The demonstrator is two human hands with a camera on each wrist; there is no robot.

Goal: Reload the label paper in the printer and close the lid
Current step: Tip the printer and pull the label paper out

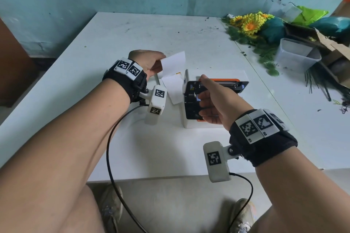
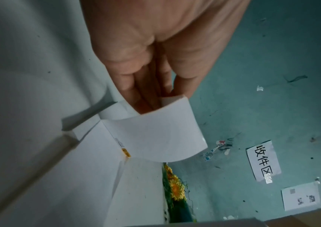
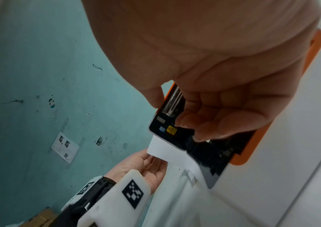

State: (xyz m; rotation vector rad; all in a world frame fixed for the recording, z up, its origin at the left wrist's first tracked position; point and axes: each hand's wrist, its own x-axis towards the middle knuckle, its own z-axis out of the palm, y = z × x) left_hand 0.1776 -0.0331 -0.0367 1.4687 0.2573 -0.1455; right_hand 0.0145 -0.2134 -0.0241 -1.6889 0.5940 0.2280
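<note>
A white label printer (image 1: 189,121) with an orange rim stands open on the white table (image 1: 132,32), its black inside (image 3: 215,153) showing. My left hand (image 1: 149,62) is just left of it and pinches the end of a white strip of label paper (image 1: 175,60). The strip folds down beside the printer's left side and its lower part (image 1: 173,91) reaches the table. In the left wrist view the paper (image 2: 155,138) curves out from my fingers (image 2: 136,90). My right hand (image 1: 210,100) grips the printer, thumb on the orange rim and fingers (image 3: 200,122) curled into the black inside.
Artificial sunflowers (image 1: 250,22), a clear plastic tub (image 1: 297,56) and a torn cardboard box (image 1: 333,47) crowd the table's right side. A teal wall stands right behind the table. Black cables (image 1: 111,149) hang from my wrist cameras over the front edge.
</note>
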